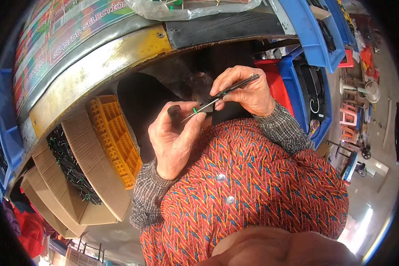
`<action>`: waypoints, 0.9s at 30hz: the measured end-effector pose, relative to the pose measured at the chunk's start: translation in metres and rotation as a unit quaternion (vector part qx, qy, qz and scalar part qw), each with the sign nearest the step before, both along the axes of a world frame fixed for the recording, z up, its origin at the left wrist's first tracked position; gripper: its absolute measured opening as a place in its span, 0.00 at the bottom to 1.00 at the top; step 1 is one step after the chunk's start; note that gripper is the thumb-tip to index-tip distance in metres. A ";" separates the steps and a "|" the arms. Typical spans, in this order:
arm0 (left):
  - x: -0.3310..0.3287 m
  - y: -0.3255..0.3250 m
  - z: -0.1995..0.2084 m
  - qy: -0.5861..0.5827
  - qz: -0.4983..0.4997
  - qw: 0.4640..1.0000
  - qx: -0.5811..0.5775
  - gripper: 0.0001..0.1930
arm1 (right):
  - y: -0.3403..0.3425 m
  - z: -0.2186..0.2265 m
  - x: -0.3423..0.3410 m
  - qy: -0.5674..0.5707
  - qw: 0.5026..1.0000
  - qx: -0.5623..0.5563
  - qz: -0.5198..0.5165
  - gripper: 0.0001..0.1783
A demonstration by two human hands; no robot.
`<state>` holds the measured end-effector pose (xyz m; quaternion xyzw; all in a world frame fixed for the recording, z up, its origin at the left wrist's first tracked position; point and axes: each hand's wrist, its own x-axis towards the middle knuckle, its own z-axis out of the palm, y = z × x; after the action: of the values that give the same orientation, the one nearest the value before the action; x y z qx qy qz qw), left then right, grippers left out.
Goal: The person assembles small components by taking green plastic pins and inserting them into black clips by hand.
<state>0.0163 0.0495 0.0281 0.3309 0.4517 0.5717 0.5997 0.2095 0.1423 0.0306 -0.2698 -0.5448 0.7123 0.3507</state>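
Head view shows two hands of one person, held close to each other above the lap and in front of the edge of the surface (97, 66). Between them is a slim black piece (241, 84), long and straight, which lies aslant, with its upper end to the right. It looks narrow as a stick, dark over most of its length, and near the upper end there is a small spot of brassy colour. A little green bit shows also on it, beside the fingers. The right hand (249, 92) pinches this piece between the thumb and the bent fingers. The left hand (175, 137) pinches with thumb and forefinger near a small green part (195, 111), at the lower end of the black piece. Along there runs a thin, shiny metal rod (208, 105); if it is joined to the black piece, I cannot tell. A dark, rounded end (174, 110) of something sticks up by the left fingers. To the left stand an orange crate (115, 139) and an open cardboard box (93, 150) with dark cables (71, 166), which carry green bits too.
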 end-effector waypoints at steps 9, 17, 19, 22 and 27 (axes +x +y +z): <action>0.003 0.002 -0.003 -0.053 -0.003 0.998 -0.032 0.09 | -0.004 -0.001 -0.003 -0.021 0.999 0.014 -0.021 0.10; 0.001 0.002 -0.006 -0.059 -0.014 0.997 -0.057 0.08 | -0.004 -0.005 -0.002 -0.023 0.999 0.048 0.009 0.08; 0.003 0.002 -0.007 -0.066 -0.011 0.996 -0.055 0.08 | -0.004 -0.005 -0.001 -0.025 0.998 0.052 0.009 0.08; 0.004 0.003 -0.009 -0.066 -0.010 0.997 -0.049 0.08 | -0.005 -0.005 -0.001 -0.021 0.999 0.048 0.006 0.09; 0.004 0.002 -0.008 -0.066 -0.012 0.996 -0.062 0.08 | -0.006 -0.004 -0.004 -0.046 0.996 0.075 -0.008 0.09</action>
<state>0.0203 0.0519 0.0200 0.2599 0.4416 0.5561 0.6544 0.2057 0.1361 0.0265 -0.2794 -0.6100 0.6538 0.3498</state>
